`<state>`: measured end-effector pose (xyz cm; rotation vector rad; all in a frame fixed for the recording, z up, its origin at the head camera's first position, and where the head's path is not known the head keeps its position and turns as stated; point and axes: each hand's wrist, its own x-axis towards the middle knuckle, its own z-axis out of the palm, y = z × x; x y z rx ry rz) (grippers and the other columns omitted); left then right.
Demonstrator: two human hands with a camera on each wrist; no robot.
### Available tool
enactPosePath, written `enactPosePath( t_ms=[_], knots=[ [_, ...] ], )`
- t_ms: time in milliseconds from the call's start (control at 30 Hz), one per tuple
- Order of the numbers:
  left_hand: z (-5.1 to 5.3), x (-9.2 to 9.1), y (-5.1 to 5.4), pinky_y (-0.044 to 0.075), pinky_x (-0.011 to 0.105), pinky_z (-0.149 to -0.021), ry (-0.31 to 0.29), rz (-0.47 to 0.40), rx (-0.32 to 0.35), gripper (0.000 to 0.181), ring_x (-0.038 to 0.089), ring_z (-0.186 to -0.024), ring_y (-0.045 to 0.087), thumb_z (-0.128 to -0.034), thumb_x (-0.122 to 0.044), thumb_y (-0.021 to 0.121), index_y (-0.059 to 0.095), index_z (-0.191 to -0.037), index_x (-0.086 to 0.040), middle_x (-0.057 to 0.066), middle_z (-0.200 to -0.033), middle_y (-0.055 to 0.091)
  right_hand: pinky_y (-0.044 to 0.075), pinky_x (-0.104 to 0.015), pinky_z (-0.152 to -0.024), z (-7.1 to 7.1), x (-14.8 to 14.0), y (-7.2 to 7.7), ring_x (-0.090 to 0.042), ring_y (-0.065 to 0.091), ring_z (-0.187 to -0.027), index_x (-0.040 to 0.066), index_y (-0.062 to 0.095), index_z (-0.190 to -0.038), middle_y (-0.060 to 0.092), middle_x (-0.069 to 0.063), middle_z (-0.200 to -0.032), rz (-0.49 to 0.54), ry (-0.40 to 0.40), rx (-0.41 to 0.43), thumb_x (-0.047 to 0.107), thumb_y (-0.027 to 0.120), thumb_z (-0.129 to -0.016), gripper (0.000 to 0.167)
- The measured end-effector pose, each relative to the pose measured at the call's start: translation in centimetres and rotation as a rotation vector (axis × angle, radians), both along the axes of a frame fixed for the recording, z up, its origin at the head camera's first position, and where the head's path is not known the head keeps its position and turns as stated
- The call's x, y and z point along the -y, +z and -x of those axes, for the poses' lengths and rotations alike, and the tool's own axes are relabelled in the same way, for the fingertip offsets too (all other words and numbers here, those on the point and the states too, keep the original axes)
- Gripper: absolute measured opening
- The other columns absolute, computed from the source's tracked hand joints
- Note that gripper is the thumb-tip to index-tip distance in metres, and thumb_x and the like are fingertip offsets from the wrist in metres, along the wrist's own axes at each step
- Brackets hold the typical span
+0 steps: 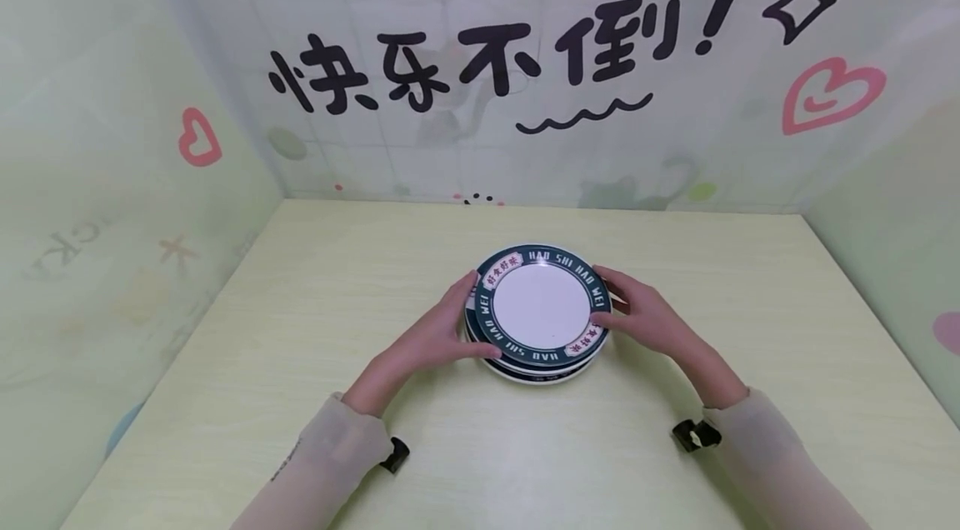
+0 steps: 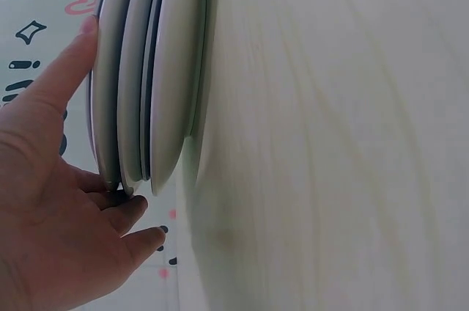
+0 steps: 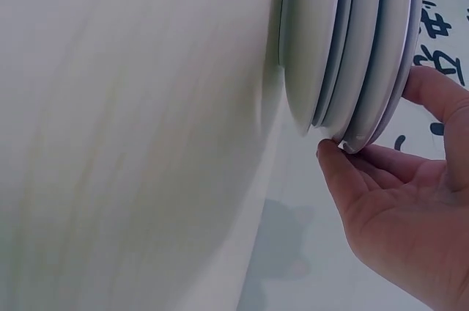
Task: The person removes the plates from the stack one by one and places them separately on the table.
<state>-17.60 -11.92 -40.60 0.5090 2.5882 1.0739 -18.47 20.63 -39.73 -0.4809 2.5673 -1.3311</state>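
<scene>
A short stack of round plates sits near the middle of the table. The top plate (image 1: 542,305) has a white centre and a dark green rim with white lettering and small label patches. Beneath it, the edge of a lower plate (image 1: 543,378) shows. My left hand (image 1: 431,334) grips the top plate's left side, thumb on its near rim and fingers at the edge. On the opposite side my right hand (image 1: 645,311) holds it, thumb over the rim. Both wrist views show the stacked plates (image 2: 135,69) edge-on, with fingertips at the upper plates' edges.
The pale wood-grain table (image 1: 360,263) surrounds the stack. Behind it stands a white printed backdrop (image 1: 465,147) with black characters and hearts. Printed side panels (image 1: 150,263) border the table at left and right. A dark band (image 1: 696,435) is at the right cuff.
</scene>
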Motion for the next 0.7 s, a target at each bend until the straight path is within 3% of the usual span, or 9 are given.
enactPosePath(
  t_ms=[500, 700],
  knots=[
    [-0.12, -0.15, -0.05, 0.021, 0.048, -0.126, -0.003, -0.008, -0.007, 0.125, 0.029, -0.157, 0.011, -0.0744, -0.051, 0.084, 0.003, -0.162, -0.012, 0.009, -0.17, 0.007, 0.037, -0.052, -0.113, 0.35, -0.31, 0.01, -0.049, 0.028, -0.147, -0.007, 0.026, -0.153, 0.027, -0.029, -0.16, 0.075, -0.008, 0.125, 0.007, 0.067, -0.094, 0.074],
    [-0.12, 0.05, 0.0, 0.02, 0.047, -0.126, 0.0, -0.011, -0.013, 0.125, 0.028, -0.157, 0.012, -0.0742, -0.053, 0.084, 0.003, -0.162, -0.012, 0.009, -0.17, 0.008, 0.036, -0.053, -0.114, 0.43, -0.25, 0.27, -0.049, 0.027, -0.147, -0.008, 0.026, -0.153, 0.027, -0.03, -0.159, 0.088, -0.005, 0.134, 0.006, 0.065, -0.095, 0.071]
  ],
)
